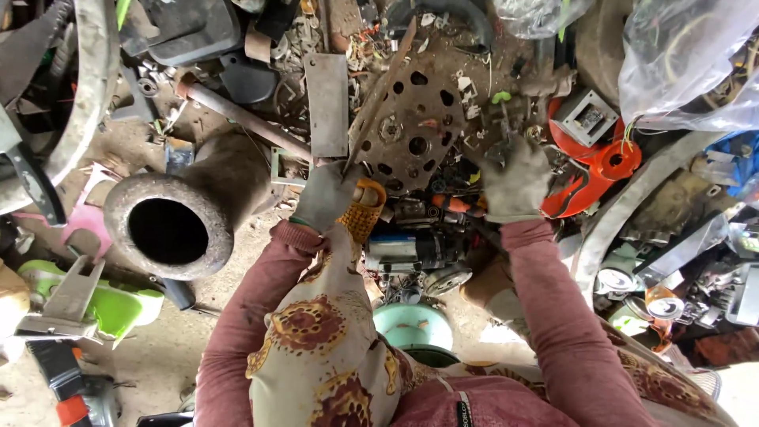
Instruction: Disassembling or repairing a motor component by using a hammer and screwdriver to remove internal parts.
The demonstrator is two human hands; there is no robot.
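Two gloved hands, scrap pile.
L hand point(330, 194) grips flat metal bar point(378, 99) (levering?); R hand point(514, 180) closed on green-handled tool point(501, 111) at 1 o'clock.

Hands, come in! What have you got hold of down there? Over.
Left hand gloved, gripping long flat metal bar. Right hand gloved, closed on green-handled tool. Rusty perforated disc between them. Scrap crowds all round.
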